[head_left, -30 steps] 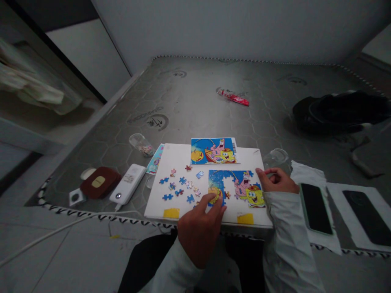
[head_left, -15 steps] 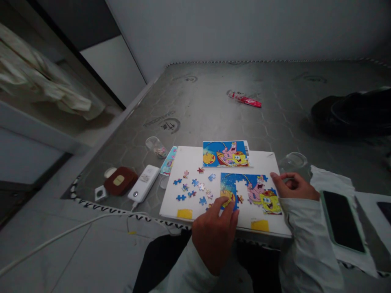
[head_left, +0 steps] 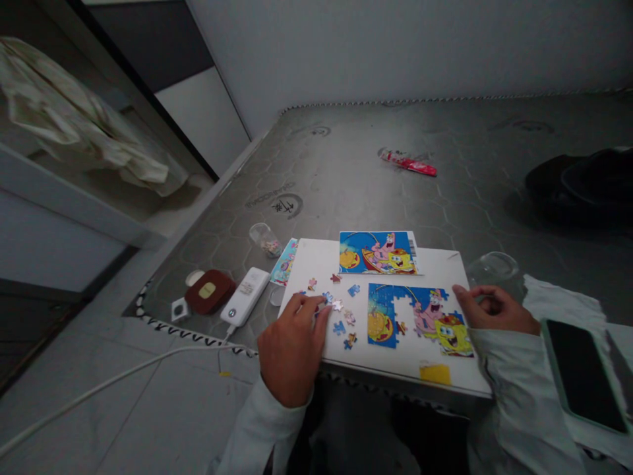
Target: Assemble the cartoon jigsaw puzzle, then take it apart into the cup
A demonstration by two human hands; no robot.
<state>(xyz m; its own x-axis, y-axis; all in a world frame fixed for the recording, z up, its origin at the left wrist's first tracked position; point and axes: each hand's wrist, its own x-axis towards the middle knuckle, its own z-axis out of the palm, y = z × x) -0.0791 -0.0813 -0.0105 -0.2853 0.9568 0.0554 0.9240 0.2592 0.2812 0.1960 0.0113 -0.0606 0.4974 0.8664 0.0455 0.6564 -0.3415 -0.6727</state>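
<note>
A partly joined cartoon jigsaw puzzle (head_left: 380, 313) lies on a white board (head_left: 316, 254), with an unfilled gap in its upper middle. To its left are scattered several loose puzzle pieces (head_left: 354, 289). Over the leftmost of these reaches my left hand (head_left: 291, 346), palm down, thumb and forefinger bent with a gap between them; some pieces there are partly covered. My right hand (head_left: 497, 310) is curled at the board's right edge, its thumb against the edge beside the puzzle. A reference picture card (head_left: 378, 253) lies at the board's back.
Left of the board are a clear jar (head_left: 266, 240) of small bits, a white power bank (head_left: 246, 297) with a cable and a brown case (head_left: 210, 291). On the right are a clear cup (head_left: 494, 267) and a phone (head_left: 586, 376). A red wrapper (head_left: 410, 162) lies farther back.
My left hand has left the joined puzzle's lower left part and moved left to the loose pieces. My right hand stays at the board's edge. The view has shifted slightly.
</note>
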